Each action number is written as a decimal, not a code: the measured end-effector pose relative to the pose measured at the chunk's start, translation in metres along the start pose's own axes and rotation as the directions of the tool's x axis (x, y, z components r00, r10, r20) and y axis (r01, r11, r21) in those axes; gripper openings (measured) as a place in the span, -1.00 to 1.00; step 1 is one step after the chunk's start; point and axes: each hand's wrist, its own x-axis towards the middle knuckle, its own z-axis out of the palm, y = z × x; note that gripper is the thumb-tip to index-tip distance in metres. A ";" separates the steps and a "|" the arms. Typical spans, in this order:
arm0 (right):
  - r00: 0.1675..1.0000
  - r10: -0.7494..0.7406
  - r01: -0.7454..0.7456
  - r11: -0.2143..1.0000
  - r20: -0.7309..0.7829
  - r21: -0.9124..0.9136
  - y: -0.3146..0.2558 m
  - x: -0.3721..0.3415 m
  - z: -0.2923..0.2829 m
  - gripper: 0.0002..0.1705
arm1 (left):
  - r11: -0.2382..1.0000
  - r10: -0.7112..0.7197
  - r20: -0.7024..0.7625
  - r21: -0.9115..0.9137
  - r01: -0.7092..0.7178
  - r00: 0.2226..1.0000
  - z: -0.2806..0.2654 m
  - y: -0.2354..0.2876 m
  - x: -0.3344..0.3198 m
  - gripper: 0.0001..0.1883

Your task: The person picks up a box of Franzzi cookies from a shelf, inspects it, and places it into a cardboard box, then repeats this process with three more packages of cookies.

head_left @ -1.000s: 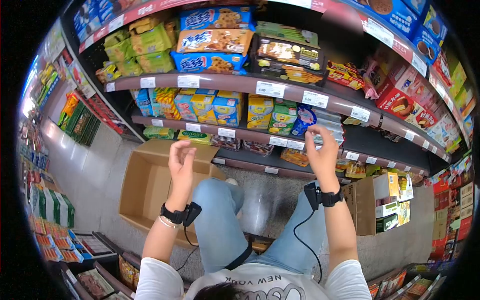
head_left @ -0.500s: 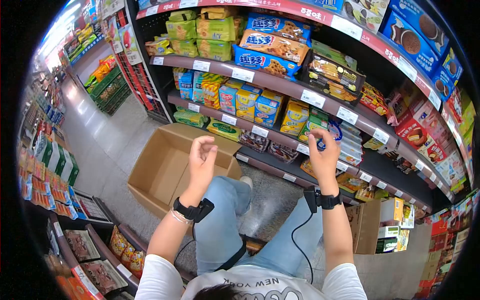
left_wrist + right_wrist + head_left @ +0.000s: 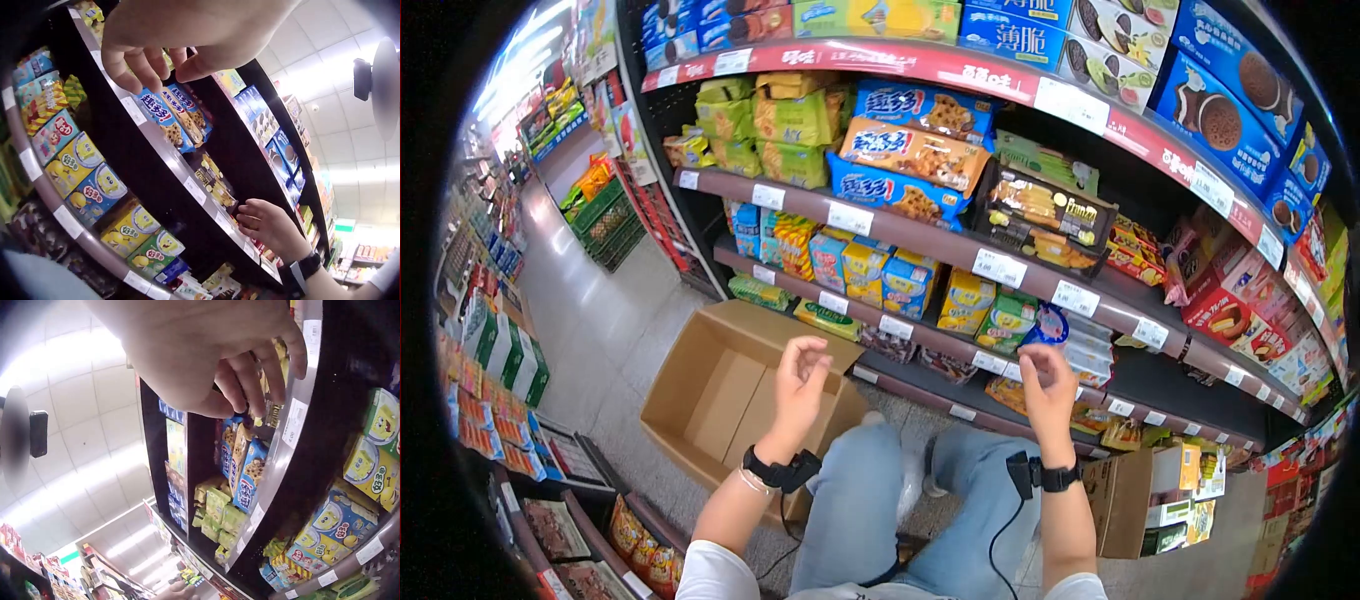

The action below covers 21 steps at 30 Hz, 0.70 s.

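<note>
My left hand (image 3: 802, 385) is raised with loosely curled fingers, in front of the lower shelves and by the right side of an open cardboard box (image 3: 700, 385). It holds nothing. My right hand (image 3: 1048, 390), also holding nothing, hangs in the air with thumb and fingers bent apart, before small cartons on the lower shelf. Nearest to it in the head view are a green carton (image 3: 1007, 322) and a round blue pack (image 3: 1051, 325). In the left wrist view, the left hand (image 3: 187, 44) overlaps the blue cookie packs (image 3: 164, 119). The right wrist view shows the right hand (image 3: 212, 356) with bent fingers.
Curved store shelving (image 3: 920, 235) spans the front, stacked with cookie packs (image 3: 915, 155) and blue biscuit boxes (image 3: 1215, 120). On the right, a second cardboard box (image 3: 1122, 505) holds several small cartons. A green crate (image 3: 605, 225) stands down the aisle. Low shelves (image 3: 580, 500) lie behind left.
The head view has turned left and then tilted up, so the shelves shift in it. Both hands keep about the same pose and hold nothing throughout. The knees have come closer together.
</note>
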 end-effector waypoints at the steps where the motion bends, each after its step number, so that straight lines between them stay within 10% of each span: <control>1: 0.999 0.049 -0.049 0.998 0.001 0.030 0.009 0.002 -0.002 -0.90 | 1.000 -0.020 0.011 -0.018 0.020 1.000 0.011 -0.003 0.008 -0.80; 21: 0.962 0.150 -0.161 0.987 -0.227 -0.030 0.008 -0.025 -0.050 -0.86 | 0.985 -0.025 0.303 -0.154 0.074 0.953 0.083 -0.028 0.063 -0.79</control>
